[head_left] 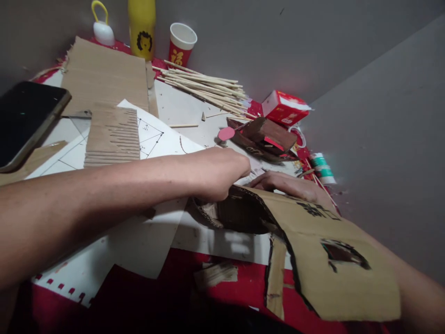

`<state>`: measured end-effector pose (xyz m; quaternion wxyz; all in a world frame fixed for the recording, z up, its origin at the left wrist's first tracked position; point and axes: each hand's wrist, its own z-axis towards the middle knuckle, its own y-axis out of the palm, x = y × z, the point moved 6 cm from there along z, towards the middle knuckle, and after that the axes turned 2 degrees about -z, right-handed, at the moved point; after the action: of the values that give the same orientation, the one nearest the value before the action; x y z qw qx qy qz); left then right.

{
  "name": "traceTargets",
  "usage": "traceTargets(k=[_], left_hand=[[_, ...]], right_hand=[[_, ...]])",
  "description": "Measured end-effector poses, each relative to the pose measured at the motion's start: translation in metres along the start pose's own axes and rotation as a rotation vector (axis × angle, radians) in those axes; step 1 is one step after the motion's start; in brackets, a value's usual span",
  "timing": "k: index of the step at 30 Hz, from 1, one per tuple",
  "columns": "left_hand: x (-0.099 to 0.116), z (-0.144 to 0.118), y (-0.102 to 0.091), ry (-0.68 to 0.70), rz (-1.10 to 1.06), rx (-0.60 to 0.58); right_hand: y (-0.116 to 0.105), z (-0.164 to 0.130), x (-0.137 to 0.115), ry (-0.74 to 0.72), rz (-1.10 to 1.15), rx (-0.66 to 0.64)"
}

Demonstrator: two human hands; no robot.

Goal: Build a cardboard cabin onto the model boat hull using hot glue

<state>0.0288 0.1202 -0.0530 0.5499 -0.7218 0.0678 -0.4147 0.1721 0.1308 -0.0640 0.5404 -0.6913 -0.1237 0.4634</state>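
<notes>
A bent piece of brown cardboard (342,283) with dark-painted edges, black marks and a cut-out hole lies at the lower right. Its near-left part curls round into a dark hollow. My left hand (222,171) is closed at the top rim of that curl, its fingertips hidden on the underside. Behind the far edge of the same piece, my right hand (292,185) is bent against the cardboard, with most of its fingers out of sight. Just beyond both hands sits a brown-painted cardboard model (267,139) with a pink round piece (226,134) at its left end.
Bamboo sticks (208,88) lie in a pile at the back, near a red paper cup (180,44) and a yellow bottle (142,28). Corrugated cardboard (113,139) rests on drawn paper (153,139). A phone (31,120) is at left; a red box (285,106) stands right, by the wall.
</notes>
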Motion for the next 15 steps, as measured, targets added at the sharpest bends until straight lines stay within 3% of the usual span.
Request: traceTargets(k=[8,15], left_hand=[[0.003,0.0,-0.001,-0.005,-0.021,-0.011],[0.003,-0.003,-0.014,-0.059,0.007,0.008]], right_hand=[[0.001,0.0,0.007,-0.009,0.016,-0.024],[0.0,0.0,0.001,0.0,0.01,0.007]])
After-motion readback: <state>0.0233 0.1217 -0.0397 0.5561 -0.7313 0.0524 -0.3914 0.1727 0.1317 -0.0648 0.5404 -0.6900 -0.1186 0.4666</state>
